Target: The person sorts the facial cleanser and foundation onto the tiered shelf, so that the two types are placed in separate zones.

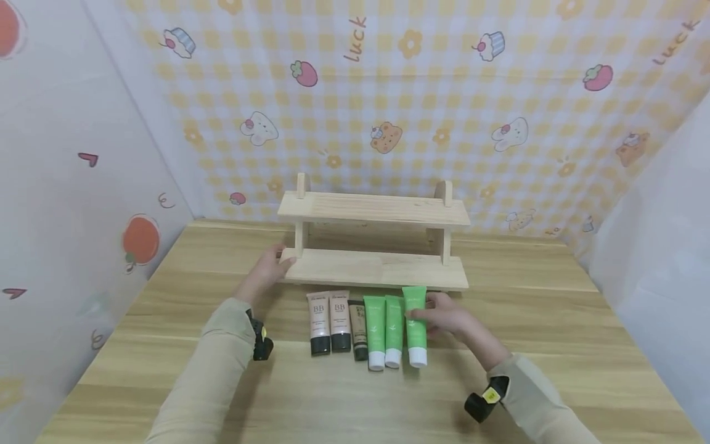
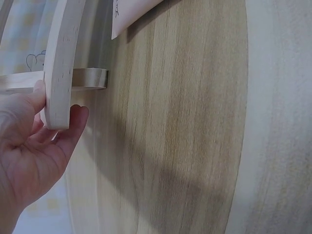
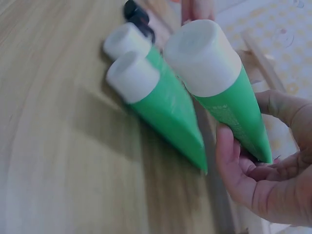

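My left hand (image 1: 267,271) grips the left end of a two-tier wooden shelf (image 1: 344,266) at its lower board. In the left wrist view the thumb lies on one side of the board (image 2: 61,73) and the fingers on the other. Between thumb and fingers, my right hand (image 1: 446,316) holds a green tube (image 1: 416,317) with a white cap. The right wrist view shows this tube (image 3: 239,107) raised above the wooden surface. Beside it lie two more green tubes (image 1: 375,327), a small brown tube (image 1: 359,327) and two pink BB tubes (image 1: 319,314) with black caps.
The shelf stands near the back of the wooden table (image 1: 333,407), its upper board (image 1: 377,208) bare. Behind it hangs a yellow checked cloth (image 1: 355,92). White patterned panels (image 1: 66,203) rise at both sides.
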The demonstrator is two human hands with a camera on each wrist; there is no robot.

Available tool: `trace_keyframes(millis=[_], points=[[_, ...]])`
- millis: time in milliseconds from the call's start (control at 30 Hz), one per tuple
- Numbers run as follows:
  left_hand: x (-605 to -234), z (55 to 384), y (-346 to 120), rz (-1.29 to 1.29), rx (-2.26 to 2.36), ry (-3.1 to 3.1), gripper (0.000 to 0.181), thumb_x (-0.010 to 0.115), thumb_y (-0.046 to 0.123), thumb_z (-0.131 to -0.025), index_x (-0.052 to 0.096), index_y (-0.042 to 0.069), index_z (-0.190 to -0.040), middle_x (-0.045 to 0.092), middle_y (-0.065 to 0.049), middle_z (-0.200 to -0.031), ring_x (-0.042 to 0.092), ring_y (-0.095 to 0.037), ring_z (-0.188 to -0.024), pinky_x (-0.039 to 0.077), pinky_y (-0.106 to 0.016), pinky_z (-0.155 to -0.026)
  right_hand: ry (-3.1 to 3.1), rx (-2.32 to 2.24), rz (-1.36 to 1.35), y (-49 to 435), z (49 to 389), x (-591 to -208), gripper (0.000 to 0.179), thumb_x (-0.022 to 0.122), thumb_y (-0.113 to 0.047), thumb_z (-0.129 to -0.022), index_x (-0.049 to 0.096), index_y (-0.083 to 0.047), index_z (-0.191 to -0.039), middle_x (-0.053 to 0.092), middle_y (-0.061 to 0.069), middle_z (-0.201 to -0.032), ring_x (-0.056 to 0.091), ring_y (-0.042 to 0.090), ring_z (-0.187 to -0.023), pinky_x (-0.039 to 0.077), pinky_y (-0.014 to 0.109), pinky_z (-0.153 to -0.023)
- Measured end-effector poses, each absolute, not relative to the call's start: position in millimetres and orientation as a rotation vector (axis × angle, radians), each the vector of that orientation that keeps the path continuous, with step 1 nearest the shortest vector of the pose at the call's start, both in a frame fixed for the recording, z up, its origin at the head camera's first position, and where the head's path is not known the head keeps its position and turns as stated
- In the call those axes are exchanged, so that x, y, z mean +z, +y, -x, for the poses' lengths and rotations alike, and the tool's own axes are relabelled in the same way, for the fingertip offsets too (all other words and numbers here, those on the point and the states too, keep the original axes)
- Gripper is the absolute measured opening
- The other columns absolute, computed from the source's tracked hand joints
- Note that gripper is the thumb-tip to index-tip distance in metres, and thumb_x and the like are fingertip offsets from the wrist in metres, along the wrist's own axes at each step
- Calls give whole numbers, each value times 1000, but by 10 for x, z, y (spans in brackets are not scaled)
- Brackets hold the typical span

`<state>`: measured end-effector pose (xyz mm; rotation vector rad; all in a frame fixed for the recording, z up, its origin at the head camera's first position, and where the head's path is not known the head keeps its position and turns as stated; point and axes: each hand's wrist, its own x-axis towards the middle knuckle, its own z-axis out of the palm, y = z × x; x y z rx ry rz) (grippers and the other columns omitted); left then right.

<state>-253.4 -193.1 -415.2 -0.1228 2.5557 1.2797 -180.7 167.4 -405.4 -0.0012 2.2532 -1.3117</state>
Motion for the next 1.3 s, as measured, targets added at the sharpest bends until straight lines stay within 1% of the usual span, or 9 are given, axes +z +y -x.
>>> trace_keyframes(millis=[233,533,733,767,833,933,1000,1067,1300], points=[[-4201,2531,-1947,143,1320,2563,58,43,21,-97,17,-6,-141,24,-29,-145,26,-42,-133,24,-50,-111,2185,-1395,133,1525,1901,-3947,64,66,-25,-83,38,8,-130,57,24,-117,62,19,-90,56,37,-76],[-4235,2488,-1944,181,1307,2572,59,46,22,-95,20,-4,-141,27,-27,-144,30,-41,-132,27,-50,-110,2135,-1422,202,1289,2021,-3876,65,66,-26,-83,37,6,-131,62,20,-113,63,15,-87,55,34,-73],[-4217,2475,-1927,183,1357,2566,57,47,20,-95,22,-4,-141,29,-29,-143,32,-42,-130,31,-49,-108,2105,-1437,297,1164,2119,-3802,58,65,-23,-84,40,5,-129,64,19,-104,63,14,-80,55,33,-70],[-4217,2478,-1929,182,1363,2564,57,47,20,-95,22,-3,-141,29,-29,-143,32,-42,-130,31,-49,-108,2103,-1438,296,1137,2142,-3780,59,64,-22,-84,39,4,-130,63,19,-106,63,14,-80,55,33,-70],[-4217,2489,-1932,177,1387,2559,57,47,20,-95,22,-4,-141,29,-29,-143,33,-42,-130,32,-49,-107,2099,-1447,266,1079,2179,-3722,65,65,-22,-84,34,3,-136,60,21,-114,63,17,-86,55,33,-73],[-4218,2508,-1941,169,1424,2550,58,48,19,-95,23,-4,-141,29,-29,-142,34,-42,-129,34,-48,-106,2090,-1483,254,986,2238,-3630,67,66,-20,-83,32,0,-138,55,24,-121,62,18,-90,55,35,-78],[-4219,2517,-1945,167,1436,2552,58,49,19,-94,24,-4,-140,31,-28,-142,35,-41,-128,36,-47,-105,2098,-1504,265,929,2276,-3576,66,66,-20,-83,34,-1,-137,54,23,-123,62,19,-93,55,35,-79],[-4216,2519,-1947,169,1438,2551,58,50,20,-94,24,-3,-141,30,-28,-142,37,-41,-128,38,-46,-104,2101,-1532,291,880,2321,-3530,61,66,-18,-83,38,-3,-134,57,21,-119,62,19,-90,55,36,-79],[-4217,2528,-1955,220,1477,2509,58,50,21,-94,24,1,-141,29,-25,-144,42,-39,-125,42,-44,-101,2093,-1583,311,733,2457,-3417,56,66,-14,-83,41,-6,-133,54,21,-125,61,22,-97,55,38,-79]])
